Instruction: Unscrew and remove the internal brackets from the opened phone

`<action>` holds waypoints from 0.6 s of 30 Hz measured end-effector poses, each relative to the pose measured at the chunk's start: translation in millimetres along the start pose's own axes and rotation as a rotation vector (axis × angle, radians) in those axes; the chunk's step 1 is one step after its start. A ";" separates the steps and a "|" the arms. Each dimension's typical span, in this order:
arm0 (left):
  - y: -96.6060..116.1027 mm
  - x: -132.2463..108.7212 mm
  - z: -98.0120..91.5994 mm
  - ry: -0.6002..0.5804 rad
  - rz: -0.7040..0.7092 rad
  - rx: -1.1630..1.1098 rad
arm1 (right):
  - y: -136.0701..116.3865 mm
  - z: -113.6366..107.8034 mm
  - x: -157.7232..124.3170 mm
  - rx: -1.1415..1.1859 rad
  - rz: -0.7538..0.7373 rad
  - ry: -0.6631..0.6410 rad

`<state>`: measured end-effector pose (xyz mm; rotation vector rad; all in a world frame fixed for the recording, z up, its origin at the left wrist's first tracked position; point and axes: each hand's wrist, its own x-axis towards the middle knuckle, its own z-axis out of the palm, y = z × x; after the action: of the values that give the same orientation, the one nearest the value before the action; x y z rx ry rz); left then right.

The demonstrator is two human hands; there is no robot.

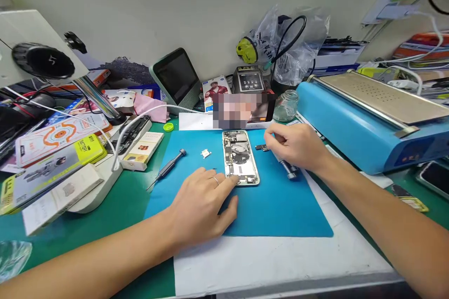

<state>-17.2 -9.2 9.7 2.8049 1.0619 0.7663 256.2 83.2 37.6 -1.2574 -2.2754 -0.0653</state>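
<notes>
An opened smartphone (241, 159) with its inner boards bare lies upright on the blue mat (273, 210). My left hand (205, 198) rests on the mat at its lower left, index fingertip touching the phone's bottom end, thumb apart. To the right of the phone, my right hand (294, 145) has its fingers curled, thumb and index pinched together; whatever is between them is hidden. Just under that hand shows a screwdriver (289, 169), its tip covered. A small dark phone part (261, 147) lies by the right fingers. Left of the phone are a small silvery part (206, 153) and another screwdriver (167, 168).
A blue machine with a metal plate (354, 126) stands at the right, near a glass jar (286, 105). Boxes (52, 168) and a white cable (126, 133) crowd the left. Behind the phone are a propped device (264, 110) and a screen (178, 77).
</notes>
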 end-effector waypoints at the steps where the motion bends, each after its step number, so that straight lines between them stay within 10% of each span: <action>1: 0.5 -1.2 0.4 0.003 0.010 0.011 | 0.8 -2.5 0.7 -0.003 0.016 0.013; 18: 8.6 -5.1 1.4 -0.032 0.032 0.035 | 6.1 -4.1 4.6 -0.047 -0.147 -0.295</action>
<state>-14.6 -18.8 8.0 2.8598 1.0390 0.7093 260.9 89.0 42.1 -1.1862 -2.6310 0.0157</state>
